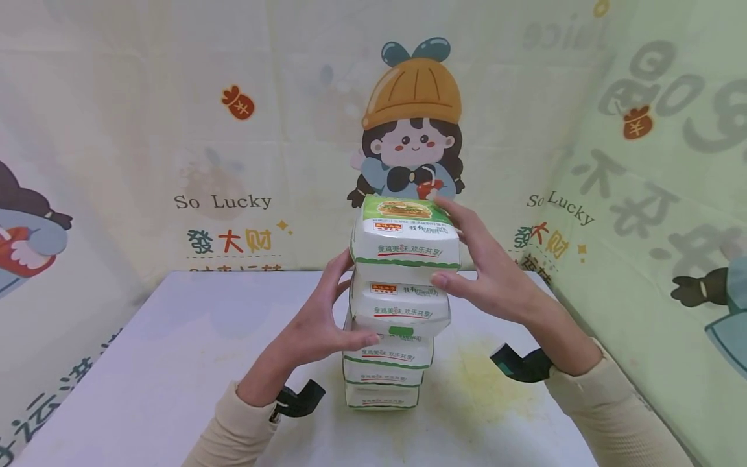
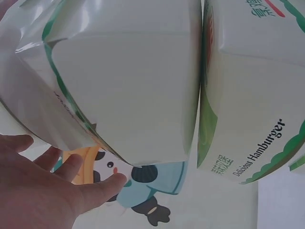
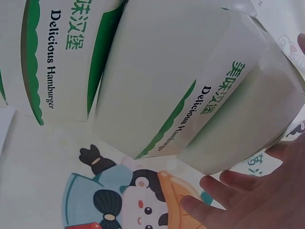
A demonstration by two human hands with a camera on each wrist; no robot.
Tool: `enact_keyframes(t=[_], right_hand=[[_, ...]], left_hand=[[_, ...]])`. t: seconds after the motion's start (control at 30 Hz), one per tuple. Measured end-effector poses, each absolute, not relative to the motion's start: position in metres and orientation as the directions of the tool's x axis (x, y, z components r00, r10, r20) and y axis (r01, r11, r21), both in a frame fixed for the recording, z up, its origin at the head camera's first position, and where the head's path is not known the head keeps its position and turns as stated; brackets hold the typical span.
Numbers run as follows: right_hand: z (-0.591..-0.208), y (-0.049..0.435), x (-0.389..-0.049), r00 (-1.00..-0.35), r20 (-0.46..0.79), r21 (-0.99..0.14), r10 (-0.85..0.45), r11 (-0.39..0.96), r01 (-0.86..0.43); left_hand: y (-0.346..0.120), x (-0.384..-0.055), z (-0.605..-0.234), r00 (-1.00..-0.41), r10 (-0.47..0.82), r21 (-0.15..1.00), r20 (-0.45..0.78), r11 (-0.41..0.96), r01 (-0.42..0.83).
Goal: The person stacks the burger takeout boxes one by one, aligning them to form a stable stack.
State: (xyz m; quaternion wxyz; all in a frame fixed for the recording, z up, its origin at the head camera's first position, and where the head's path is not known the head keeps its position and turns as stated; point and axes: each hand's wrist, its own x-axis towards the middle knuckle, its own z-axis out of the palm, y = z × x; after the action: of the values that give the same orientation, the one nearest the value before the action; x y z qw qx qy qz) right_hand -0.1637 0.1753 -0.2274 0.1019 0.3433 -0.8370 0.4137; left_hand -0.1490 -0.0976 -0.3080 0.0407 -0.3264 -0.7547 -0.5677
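Several white paper hamburger boxes with green scalloped trim stand in a stack in the head view. The top box (image 1: 408, 245) has a burger picture on its green lid and sits a little to the right of those beneath. Under it is the second box (image 1: 403, 303), with lower boxes (image 1: 388, 359) down to the table. My left hand (image 1: 312, 324) is at the stack's left side, its thumb across the front below the second box. On the right, my right hand (image 1: 496, 275) has a finger at the top box's upper edge and its thumb by the second box. Both wrist views show extended, spread fingers beside the boxes.
The white table (image 1: 192, 363) carries the stack and has a yellowish stain (image 1: 490, 379) to its right. Behind it hangs a printed cloth (image 1: 315, 130) with a cartoon girl, and more cloth (image 1: 653, 214) hangs at the right. Dark straps (image 1: 300, 399) sit at both wrists.
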Motion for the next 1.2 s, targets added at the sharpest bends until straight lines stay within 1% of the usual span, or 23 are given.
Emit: enact_keyframes(t=[0.5,0.73,1.2], right_hand=[[-0.227,0.176,-0.164,-0.753,0.450,-0.622,-0.481,0.436,-0.650],[-0.228,0.177,-0.165,-0.739,0.472,-0.602,-0.480,0.437,-0.668],[-0.227,0.178,-0.163,-0.732,0.476,-0.586,-0.487,0.445,-0.677]], left_hand=[[-0.101,-0.152,-0.309,-0.787,0.433,0.822,0.439,0.160,0.546],[-0.104,-0.153,-0.308,-0.767,0.428,0.790,0.478,0.173,0.589],[-0.110,-0.151,-0.307,-0.768,0.427,0.778,0.477,0.201,0.595]])
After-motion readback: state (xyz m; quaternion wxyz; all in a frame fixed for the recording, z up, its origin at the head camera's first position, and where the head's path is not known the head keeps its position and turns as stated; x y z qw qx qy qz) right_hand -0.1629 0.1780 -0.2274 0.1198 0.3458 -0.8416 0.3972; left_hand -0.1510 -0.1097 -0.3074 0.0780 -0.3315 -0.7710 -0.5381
